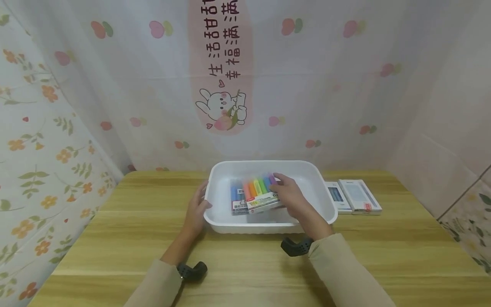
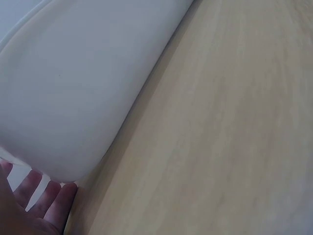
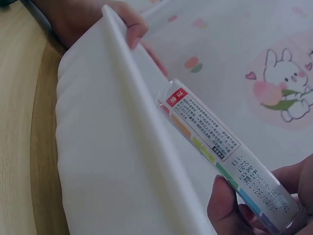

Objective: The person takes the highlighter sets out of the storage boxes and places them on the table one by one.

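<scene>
My right hand point(image 1: 290, 196) pinches a clear pack of highlighters point(image 1: 261, 192) by its right end, thumb on one side. Pink, orange, yellow, green, blue and purple pens show through it. It is held tilted inside a white plastic bin point(image 1: 270, 228). Behind it, partly covered, lies a second pack with blue pens point(image 1: 236, 198). In the right wrist view the highlighter pack point(image 3: 220, 152) shows its printed white edge above the rim. My left hand point(image 1: 196, 209) holds the bin's left side, thumb over the rim; its fingers point(image 2: 56, 200) lie against the outer wall.
To the right of the bin, two flat white boxes lie side by side: one with a blue window point(image 1: 336, 195), the other larger point(image 1: 359, 196). The wooden table point(image 1: 245, 273) carries everything. A printed curtain point(image 1: 287, 85) hangs behind the table's back edge.
</scene>
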The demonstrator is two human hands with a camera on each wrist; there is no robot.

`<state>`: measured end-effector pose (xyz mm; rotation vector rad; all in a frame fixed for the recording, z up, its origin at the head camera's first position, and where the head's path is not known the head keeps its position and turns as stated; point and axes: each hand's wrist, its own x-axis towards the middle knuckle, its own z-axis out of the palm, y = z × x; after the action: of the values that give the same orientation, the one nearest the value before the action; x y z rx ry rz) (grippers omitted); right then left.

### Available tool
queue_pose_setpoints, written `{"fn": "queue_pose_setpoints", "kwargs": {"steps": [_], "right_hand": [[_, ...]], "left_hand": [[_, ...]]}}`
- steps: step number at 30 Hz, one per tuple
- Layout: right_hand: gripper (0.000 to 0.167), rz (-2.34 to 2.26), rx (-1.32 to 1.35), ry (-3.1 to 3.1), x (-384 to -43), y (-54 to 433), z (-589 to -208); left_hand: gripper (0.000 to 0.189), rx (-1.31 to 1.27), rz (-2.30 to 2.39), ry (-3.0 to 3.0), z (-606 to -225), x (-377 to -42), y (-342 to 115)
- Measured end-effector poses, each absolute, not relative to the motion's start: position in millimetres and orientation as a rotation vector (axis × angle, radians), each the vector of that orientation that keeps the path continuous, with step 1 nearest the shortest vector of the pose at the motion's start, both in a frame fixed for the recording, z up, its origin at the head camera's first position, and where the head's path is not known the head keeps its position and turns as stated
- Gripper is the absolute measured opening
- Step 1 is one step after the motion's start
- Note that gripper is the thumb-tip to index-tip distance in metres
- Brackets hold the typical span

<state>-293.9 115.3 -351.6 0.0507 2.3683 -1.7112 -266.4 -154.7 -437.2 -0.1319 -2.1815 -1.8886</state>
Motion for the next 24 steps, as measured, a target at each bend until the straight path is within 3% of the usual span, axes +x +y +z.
{"fn": "queue_pose_setpoints", "kwargs": {"steps": [9,24], "right_hand": [[0.058,-1.764,-0.092,2.386,-277,148,-336],[0.059,-1.772,-0.069,2.470,-261,207,-328]], "left_hand": [[0.069,-0.144,-1.911,-2.176,-437,-267,-154],[0.071,-0.133,-1.927,-2.185,-437,-266,-156]]}}
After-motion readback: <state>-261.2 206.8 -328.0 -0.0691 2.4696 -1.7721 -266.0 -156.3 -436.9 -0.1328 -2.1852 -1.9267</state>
